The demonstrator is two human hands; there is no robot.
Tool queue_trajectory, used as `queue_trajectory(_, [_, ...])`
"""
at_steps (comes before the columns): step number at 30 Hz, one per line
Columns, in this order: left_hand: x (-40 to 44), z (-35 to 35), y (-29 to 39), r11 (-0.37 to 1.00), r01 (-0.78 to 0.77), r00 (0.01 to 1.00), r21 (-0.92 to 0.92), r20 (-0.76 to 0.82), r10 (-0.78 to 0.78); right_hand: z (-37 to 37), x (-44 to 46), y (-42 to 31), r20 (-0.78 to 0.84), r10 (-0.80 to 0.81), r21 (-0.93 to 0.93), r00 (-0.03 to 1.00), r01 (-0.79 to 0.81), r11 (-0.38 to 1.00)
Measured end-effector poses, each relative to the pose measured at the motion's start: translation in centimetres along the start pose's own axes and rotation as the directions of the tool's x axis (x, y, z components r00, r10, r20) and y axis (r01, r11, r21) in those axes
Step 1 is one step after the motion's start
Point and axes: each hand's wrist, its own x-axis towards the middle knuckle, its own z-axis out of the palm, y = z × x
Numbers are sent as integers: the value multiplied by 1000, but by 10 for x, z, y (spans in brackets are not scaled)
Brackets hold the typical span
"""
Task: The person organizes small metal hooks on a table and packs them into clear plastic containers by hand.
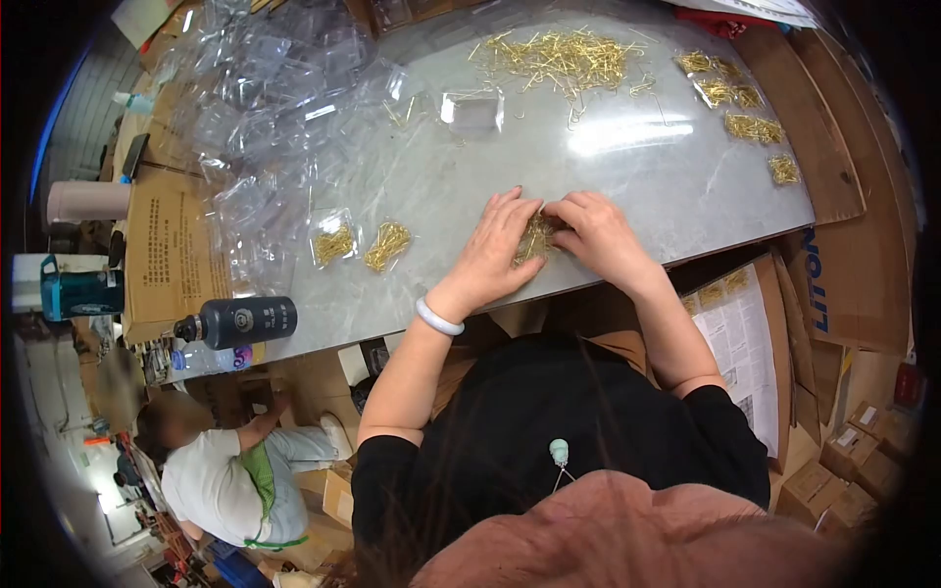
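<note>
Bundle of gold-coloured wire hooks (534, 238): centre of frame, between left hand (497, 245) and right hand (600, 237), neither clearly nearer. Fingers curl about its sides; whether gripping, cannot tell. Long axis obscured.

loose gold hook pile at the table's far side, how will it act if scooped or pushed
The hook pile will probably lift in tangled clumps, since its bent pieces overlap. Each piece is likely light, being thin. Pushed, it may scatter at the edges, where some already lie apart on the table.
</note>
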Motion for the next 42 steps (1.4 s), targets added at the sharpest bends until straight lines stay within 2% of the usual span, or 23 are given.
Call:
queue_trajectory(1, [-1, -1, 1, 1000, -2, 1000, 6, 4, 2, -5, 1, -2, 57, 26, 33, 998, -28, 999])
queue_trajectory(4, [-1, -1, 2, 999, 24, 1000, -36, -17, -25, -20, 2, 0, 61, -102, 26, 993, 100, 995])
queue_trajectory(5, [-1, -1, 2, 998, 31, 999, -54, -30, -33, -22, 3, 0, 92, -104, 6, 990, 104, 995])
queue_trajectory(6, [-3, 1, 1, 1000, 30, 999, 3, -38, -30, -20, 5, 1, 119, -111, -18, 987, 113, 993])
queue_trajectory(7, [-3, 2, 0, 999, 24, 999, -33, -40, -26, -17, 7, 2, 144, -119, -43, 982, 127, 991])
queue_trajectory(9, [-4, 5, -6, 992, 57, 997, -113, -47, -63, -7, 11, 2, 112, -133, -45, 985, 139, 989])
queue_trajectory(12, [-8, -2, -9, 994, 103, 995, -25, -5, -103, 3, 13, 1, 24, -156, -102, 987, 158, 982])
queue_trajectory(15, [-14, -19, 2, 986, 47, 998, 157, 40, -54, 15, 10, 1, -78, -154, -137, 985, 142, 980])
queue_trajectory(18, [-27, -22, 5, 988, 44, 999, 148, 26, -48, 30, 1, -7, -240, -111, -175, 964, 69, 982])
queue_trajectory(22, [-32, -5, -3, 985, 40, 998, 169, -55, -31, 49, -3, -18, -247, -83, -183, 965, 37, 982])
queue_trajectory(25, [-32, -1, -3, 986, 52, 995, 161, -90, -38, 39, -2, -15, -164, -61, -33, 985, 56, 998])
queue_trajectory(28, [-31, 6, -6, 983, 69, 988, 171, -148, -43, 25, -3, -13, -177, -37, 75, 984, 50, 996])
queue_trajectory(31, [-26, 17, -5, 973, 115, 970, 201, -233, -67, 24, -10, -25, -250, -109, -22, 962, 106, 994])
queue_trajectory(39, [-17, 23, -16, 963, 268, 916, 3, -311, -254, 54, -20, -40, -258, -201, -114, 945, 177, 978])
queue_trajectory(41, [-27, 32, -44, 957, 136, 962, 255, -263, -67, 53, -22, -39, -248, -205, -105, 947, 184, 977])
queue_trajectory(42, [-25, 17, -30, 976, 217, 944, -20, -251, -215, 50, -21, -36, -259, -178, -76, 949, 163, 984])
